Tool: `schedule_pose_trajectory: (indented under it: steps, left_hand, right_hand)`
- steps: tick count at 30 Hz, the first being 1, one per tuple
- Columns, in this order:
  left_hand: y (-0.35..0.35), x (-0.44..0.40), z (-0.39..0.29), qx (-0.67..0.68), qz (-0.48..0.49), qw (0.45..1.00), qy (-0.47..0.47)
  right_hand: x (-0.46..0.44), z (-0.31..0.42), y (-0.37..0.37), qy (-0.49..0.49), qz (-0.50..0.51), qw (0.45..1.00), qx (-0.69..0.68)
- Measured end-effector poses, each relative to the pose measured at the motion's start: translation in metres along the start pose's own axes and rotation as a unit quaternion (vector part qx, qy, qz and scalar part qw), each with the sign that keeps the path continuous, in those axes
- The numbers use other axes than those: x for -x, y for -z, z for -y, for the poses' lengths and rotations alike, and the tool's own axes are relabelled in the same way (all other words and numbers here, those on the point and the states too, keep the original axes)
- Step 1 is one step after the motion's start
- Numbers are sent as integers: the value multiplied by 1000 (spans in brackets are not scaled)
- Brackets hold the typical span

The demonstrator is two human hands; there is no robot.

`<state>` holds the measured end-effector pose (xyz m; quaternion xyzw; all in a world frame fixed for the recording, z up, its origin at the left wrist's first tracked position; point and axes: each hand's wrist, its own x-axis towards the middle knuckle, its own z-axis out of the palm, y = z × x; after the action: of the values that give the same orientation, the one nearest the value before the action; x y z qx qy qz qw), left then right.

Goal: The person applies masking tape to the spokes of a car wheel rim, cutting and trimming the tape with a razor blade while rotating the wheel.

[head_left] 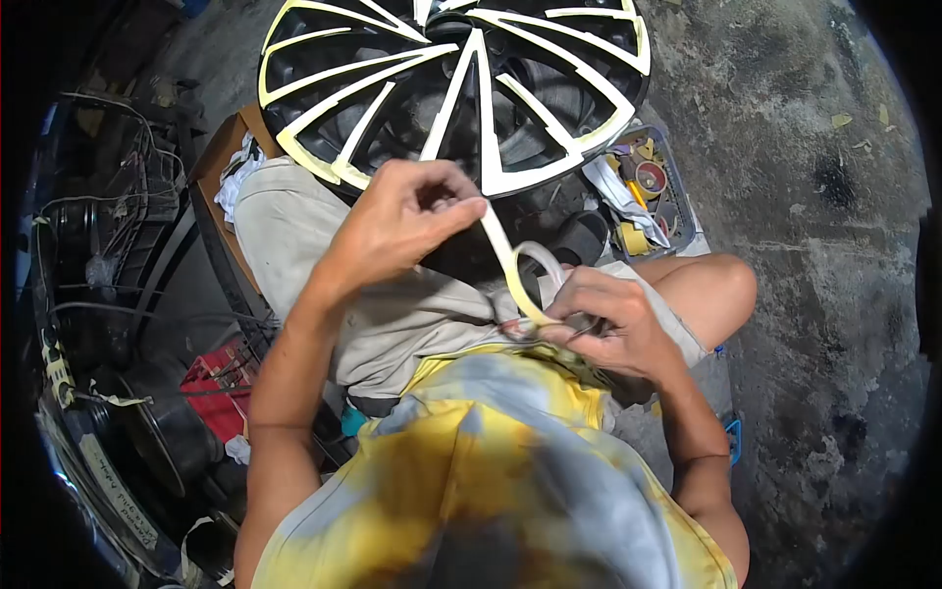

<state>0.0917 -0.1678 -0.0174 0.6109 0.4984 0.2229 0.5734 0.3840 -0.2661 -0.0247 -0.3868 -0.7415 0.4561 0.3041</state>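
Observation:
A strip of pale masking tape (498, 236) runs between my hands. My left hand (400, 218) pinches its upper end between thumb and finger, just below the rim of a black wheel (392, 118). The roll of tape (538, 270) is in my right hand (610, 322), whose fingers are curled round its side. Something dark and thin, possibly scissors, also shows at my right fingers; it is too blurred to name. White and pale yellow tape covers the faces of the wheel's spokes and parts of its edge.
Right of the wheel, a clear plastic bin (684, 201) holds tape rolls and crumpled paper. A cardboard box (214, 157) stands at the left. Below it are a red object (218, 391), cables and dark wheels. Stained concrete floor (805, 245) extends on the right.

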Motion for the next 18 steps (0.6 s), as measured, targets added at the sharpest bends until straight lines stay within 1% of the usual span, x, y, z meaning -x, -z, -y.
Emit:
schedule_pose_trajectory:
  steps: [1, 3, 4, 6, 9, 12, 18]
  left_hand:
    - [-4, 6, 10, 6, -46, 999, 10]
    - [-11, 10, 19, 5, -104, 995, 5]
    - [-15, 9, 21, -2, -130, 991, 0]
    - [-22, 7, 22, -17, -176, 984, -10]
    - [-35, -2, 25, -37, -216, 974, -51]
    - [-46, -7, 25, -72, -247, 964, -69]
    - [-56, -8, 29, -133, -288, 942, -108]
  right_hand:
    - [-1, -5, -7, -14, -10, 1000, -6]
    - [-3, -11, -18, -39, -26, 999, -20]
    - [-5, -8, -20, -65, -58, 996, -24]
    - [-10, -9, -13, -65, -76, 995, -3]
    - [-12, -15, -2, -70, -100, 992, 29]
    - [-14, -23, 7, -54, -118, 990, 54]
    - [-23, -20, 23, -70, -115, 987, 89]
